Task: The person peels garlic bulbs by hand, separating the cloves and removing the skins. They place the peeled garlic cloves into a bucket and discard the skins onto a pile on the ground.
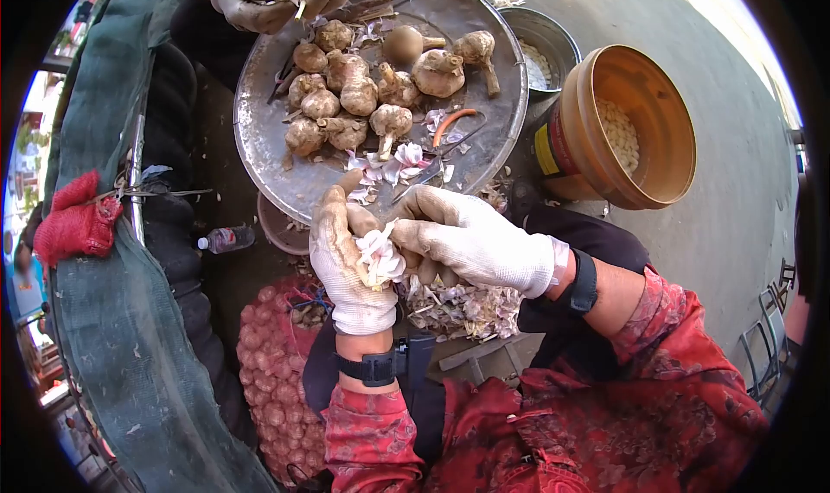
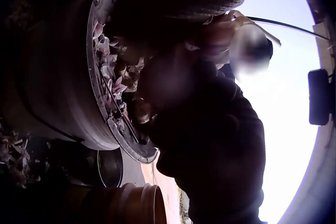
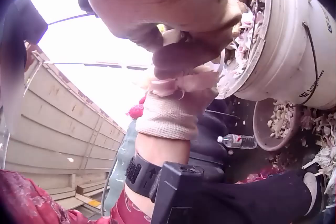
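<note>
My left hand (image 1: 346, 260), in a white glove with soiled fingers, holds a broken garlic bulb (image 1: 379, 258) with loose pinkish-white skins against its palm. Close against it is my gloved right hand (image 1: 480, 238), its fingers bent over the bulb. A pale garlic clove (image 3: 171, 36) shows between the right hand's fingers in the right wrist view. Just beyond both hands, whole garlic bulbs (image 1: 359, 95) lie heaped on a round metal tray (image 1: 259, 160). Loose skins (image 1: 406, 158) and a tool with an orange handle (image 1: 454, 123) lie at its near side. The left wrist view is dark.
Another person's gloved hands (image 1: 251, 2) hold garlic over the far edge. To the right stand an orange-brown bucket (image 1: 666, 139) and a metal pot (image 1: 566, 52), with peeled cloves inside. Below are a red net sack (image 1: 268, 389), a plastic bottle (image 1: 226, 239) and piled skins (image 1: 467, 311).
</note>
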